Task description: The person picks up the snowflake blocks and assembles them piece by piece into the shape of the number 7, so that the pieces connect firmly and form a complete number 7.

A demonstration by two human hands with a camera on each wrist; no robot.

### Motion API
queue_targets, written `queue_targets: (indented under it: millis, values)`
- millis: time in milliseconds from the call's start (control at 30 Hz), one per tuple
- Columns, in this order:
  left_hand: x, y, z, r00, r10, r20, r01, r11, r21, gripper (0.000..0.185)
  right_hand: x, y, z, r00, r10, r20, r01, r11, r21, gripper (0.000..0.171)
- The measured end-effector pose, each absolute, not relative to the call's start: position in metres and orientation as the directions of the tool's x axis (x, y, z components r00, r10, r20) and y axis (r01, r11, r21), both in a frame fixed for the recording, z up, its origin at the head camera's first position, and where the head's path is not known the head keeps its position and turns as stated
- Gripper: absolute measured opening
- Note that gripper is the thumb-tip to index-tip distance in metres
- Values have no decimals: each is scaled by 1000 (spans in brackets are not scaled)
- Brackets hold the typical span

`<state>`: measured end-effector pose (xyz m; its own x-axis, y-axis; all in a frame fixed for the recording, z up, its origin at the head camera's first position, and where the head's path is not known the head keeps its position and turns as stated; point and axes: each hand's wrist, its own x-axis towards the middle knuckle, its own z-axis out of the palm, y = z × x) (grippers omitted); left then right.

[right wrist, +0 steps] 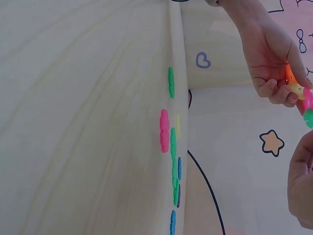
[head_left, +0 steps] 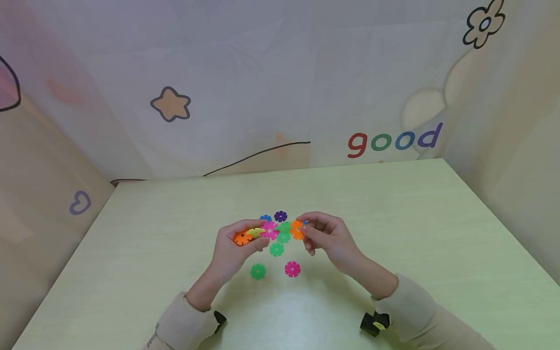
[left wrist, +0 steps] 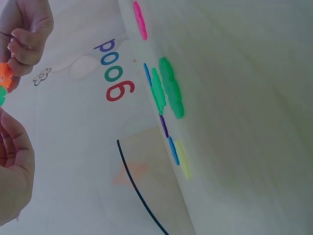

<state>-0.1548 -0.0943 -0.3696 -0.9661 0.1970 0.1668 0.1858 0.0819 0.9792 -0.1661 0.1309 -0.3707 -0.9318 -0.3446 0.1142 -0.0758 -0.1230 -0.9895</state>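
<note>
Both hands hold a row of notched plastic snowflake discs above the table. My left hand [head_left: 229,250] grips its left part, around an orange disc [head_left: 242,238] and a yellow disc [head_left: 254,233]. A pink disc [head_left: 269,231] and a green disc [head_left: 285,226] continue the row to the right. At the right end, an orange disc [head_left: 297,230] is pinched between the thumb and fingers of my right hand [head_left: 339,243]. Whether this orange disc is fully slotted into the green one, I cannot tell. In the right wrist view, the left fingers [right wrist: 281,93] curl round the row.
Loose discs lie flat on the pale green table [head_left: 175,218]: a purple disc [head_left: 280,216], a blue disc [head_left: 265,218], a pink disc [head_left: 292,269], and green ones, including a near green disc [head_left: 258,271]. A printed curtain [head_left: 262,97] hangs behind the table.
</note>
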Motion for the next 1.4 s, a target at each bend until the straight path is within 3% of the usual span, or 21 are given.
queue_targets:
  millis: [600, 1000, 1400]
  values:
    - [-152, -88, -376, -966, 223, 130, 165, 145, 976, 33, -168, 137, -363, -924, -382, 14, 1, -41, -999, 24]
    - [-150, -85, -370, -956, 236, 177, 228, 212, 950, 32, -168, 133, -366, -933, -358, 31, 0, -85, -996, 26]
    - [-150, -87, -372, -946, 262, 191, 246, 197, 949, 33, -164, 128, -369, -946, -325, 19, 24, -127, -992, 22]
